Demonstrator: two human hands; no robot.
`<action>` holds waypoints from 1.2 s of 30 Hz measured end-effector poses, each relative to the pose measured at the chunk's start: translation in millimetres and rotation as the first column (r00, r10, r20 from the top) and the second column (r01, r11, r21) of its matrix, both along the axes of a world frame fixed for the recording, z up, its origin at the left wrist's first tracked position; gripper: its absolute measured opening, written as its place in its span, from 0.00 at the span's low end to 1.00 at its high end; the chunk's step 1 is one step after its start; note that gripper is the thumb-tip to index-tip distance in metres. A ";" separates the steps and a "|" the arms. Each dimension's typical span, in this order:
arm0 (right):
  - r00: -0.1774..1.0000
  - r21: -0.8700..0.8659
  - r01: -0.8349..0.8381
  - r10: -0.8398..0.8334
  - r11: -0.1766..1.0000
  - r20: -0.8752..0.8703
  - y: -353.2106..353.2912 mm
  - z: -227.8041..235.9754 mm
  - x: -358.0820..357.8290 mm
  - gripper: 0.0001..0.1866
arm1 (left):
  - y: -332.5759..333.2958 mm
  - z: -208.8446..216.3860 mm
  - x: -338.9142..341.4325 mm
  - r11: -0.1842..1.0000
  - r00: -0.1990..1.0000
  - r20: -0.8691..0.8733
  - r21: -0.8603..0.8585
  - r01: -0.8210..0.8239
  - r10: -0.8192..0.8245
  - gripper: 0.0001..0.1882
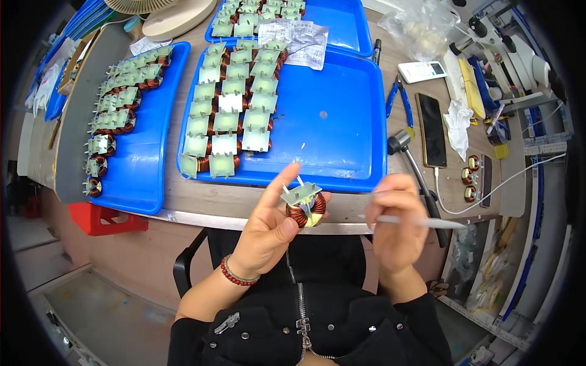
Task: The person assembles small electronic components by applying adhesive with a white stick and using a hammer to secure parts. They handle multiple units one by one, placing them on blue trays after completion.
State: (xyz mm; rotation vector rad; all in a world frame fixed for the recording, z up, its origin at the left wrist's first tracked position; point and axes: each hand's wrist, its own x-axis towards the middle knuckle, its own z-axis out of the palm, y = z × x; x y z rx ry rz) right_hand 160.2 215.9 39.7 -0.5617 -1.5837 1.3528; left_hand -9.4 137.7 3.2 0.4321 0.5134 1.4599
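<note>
My left hand (267,222) is closed on a copper-wound coil (303,206), between thumb and fingers, just past the bench's front edge. A pale green square plate with upright metal pins tops the coil, and some yellow shows at its lower side. To the right, my right hand (398,222) grips a slim white pen-like tool (436,223), its thin tip pointing left toward the coil without touching it. That hand is slightly blurred. Beyond both hands, a blue tray (342,181) holds rows of similar coils (224,122) on its left side.
A second blue tray (155,198) with coils stands left; another (357,43) lies behind. On the right are a hammer (400,141), blue-handled pliers (400,97), a phone (431,131) with a white cable, a white remote-like device (422,71) and small coils (469,178).
</note>
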 end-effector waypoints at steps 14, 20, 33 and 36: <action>0.922 0.226 -0.112 0.017 0.968 0.386 -5.2 37.1 -8.0 0.08 | -2.4 -4.7 -0.1 1.000 0.998 0.060 0.014 -0.015 0.015 0.31; 0.908 0.088 -0.100 0.055 0.991 0.416 -9.1 36.6 -5.7 0.07 | -4.4 2.9 5.1 0.999 0.992 0.120 0.018 -0.039 0.036 0.25; 0.807 0.311 -0.325 0.090 0.893 0.584 -14.0 36.4 -16.0 0.13 | 6.2 7.4 12.3 0.967 0.936 0.323 -0.249 -0.062 0.143 0.21; 0.800 0.347 -0.374 0.109 0.860 0.590 -15.4 35.1 -16.6 0.13 | 6.1 12.3 11.1 0.940 0.953 0.266 -0.338 -0.049 0.145 0.22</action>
